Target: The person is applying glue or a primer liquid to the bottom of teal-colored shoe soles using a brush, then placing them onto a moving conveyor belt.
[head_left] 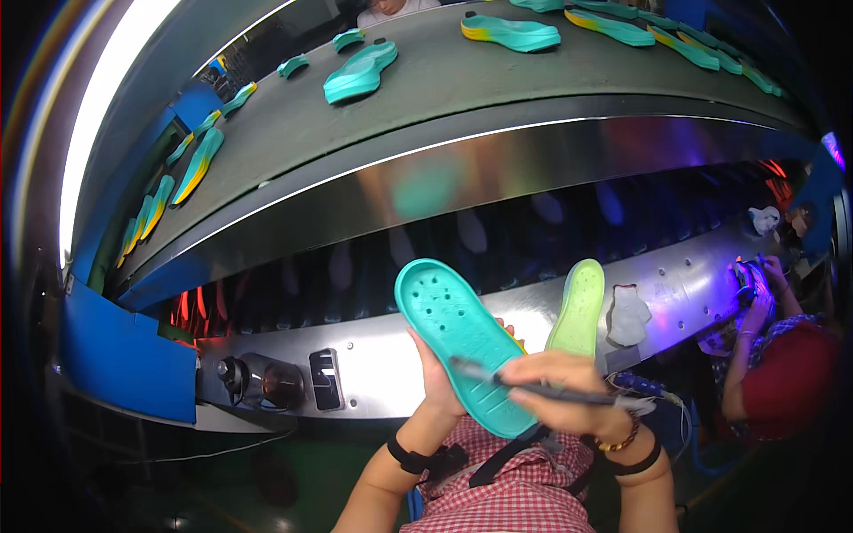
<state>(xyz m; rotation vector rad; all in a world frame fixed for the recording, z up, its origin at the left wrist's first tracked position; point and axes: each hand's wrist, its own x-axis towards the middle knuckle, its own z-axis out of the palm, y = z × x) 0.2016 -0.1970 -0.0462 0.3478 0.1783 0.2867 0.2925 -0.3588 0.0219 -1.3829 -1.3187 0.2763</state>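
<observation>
My left hand (435, 382) grips a teal shoe sole (458, 333) by its left edge and from beneath. Its recessed inner face is turned up, with small holes toward the far end. Over the near half of the sole, my right hand (560, 386) is closed around a thin dark brush (569, 393). The brush's left end is smeared by motion at the sole's surface, so contact cannot be made out. A pale tuft shows at its right end. Just beyond my right hand, a light green insole (579, 306) lies on the metal ledge.
A conveyor belt (409, 107) carries several teal and yellow soles behind a metal edge. On the ledge (382, 355) are a phone (326, 378), a dark bottle (271, 382) and a white cloth (628, 315). At right, another person's hands (760, 302) hold something.
</observation>
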